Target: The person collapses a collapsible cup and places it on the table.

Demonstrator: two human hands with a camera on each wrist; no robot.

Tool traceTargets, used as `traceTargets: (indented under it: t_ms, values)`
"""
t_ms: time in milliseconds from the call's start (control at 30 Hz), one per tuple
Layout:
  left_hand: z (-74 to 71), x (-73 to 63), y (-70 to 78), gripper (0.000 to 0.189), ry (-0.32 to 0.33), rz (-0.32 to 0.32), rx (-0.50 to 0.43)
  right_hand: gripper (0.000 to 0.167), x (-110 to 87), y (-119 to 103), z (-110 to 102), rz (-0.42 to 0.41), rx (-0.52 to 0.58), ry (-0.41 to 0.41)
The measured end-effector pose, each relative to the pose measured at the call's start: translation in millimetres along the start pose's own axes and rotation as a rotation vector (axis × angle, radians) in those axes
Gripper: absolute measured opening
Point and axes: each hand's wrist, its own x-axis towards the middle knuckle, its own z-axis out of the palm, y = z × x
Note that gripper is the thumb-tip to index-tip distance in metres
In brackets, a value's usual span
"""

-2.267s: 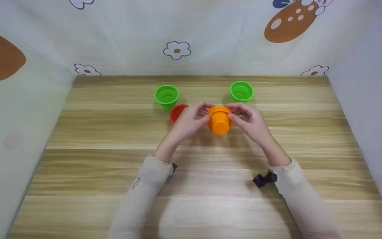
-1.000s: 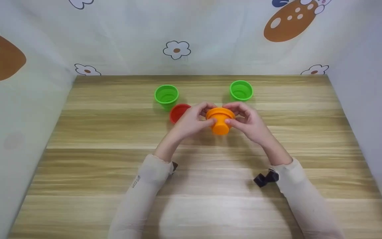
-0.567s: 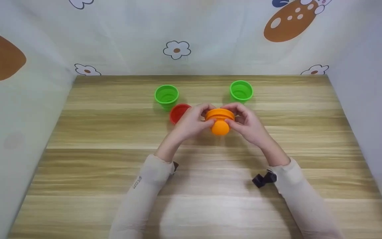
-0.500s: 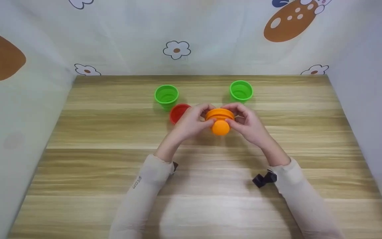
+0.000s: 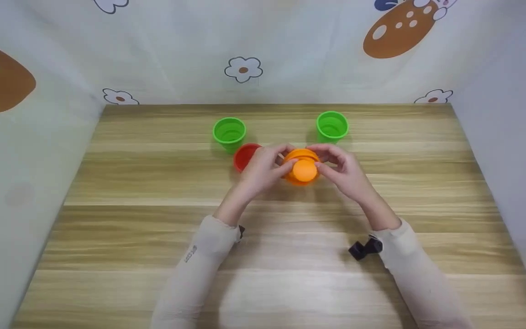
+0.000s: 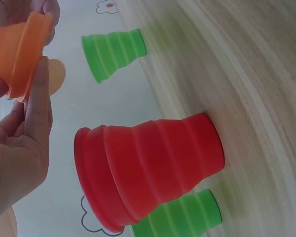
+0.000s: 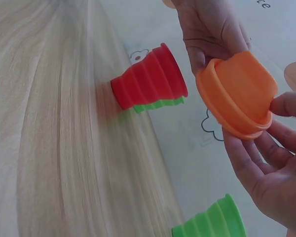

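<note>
An orange collapsible cup [image 5: 305, 171] is held up off the table between both hands, its base facing the head camera. My left hand [image 5: 263, 169] grips its left side, thumb near the base and fingers at the rim. From the other side my right hand [image 5: 344, 171] holds it in the same way. The wrist views show the orange cup [image 7: 249, 94] partly folded, with a thick rim band. A red collapsible cup [image 6: 148, 168] stands just beyond the left hand, which partly hides it in the head view.
Two green collapsible cups stand farther back: the left green cup [image 5: 229, 131] behind the red one, the right green cup [image 5: 332, 126] beyond the right hand. The wooden table [image 5: 130, 237] meets a patterned curtain [image 5: 176, 50] at its back edge.
Both hands have kept hold of the orange cup while it tilted. Its base now faces the head camera more squarely, and the cup looks shorter than 2.3 s ago. The other cups stay put.
</note>
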Motion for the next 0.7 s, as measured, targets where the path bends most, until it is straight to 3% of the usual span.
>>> traceTargets:
  t_ms: [233,467,700]
  values:
    - [0.3,0.8,-2.1,0.025,0.025,-0.042,0.003,0.049,-3.9,2.9,-2.6,-0.023,0.069,-0.075]
    - [0.8,1.2,-3.3,0.027,0.035,-0.071,0.015,0.051,-2.9,2.5,-1.7,-0.015,0.077,-0.093]
    - [3.2,0.5,-5.4,0.026,0.074,-0.021,-0.007,0.052,-2.4,-1.1,-1.0,0.035,0.109,-0.086]
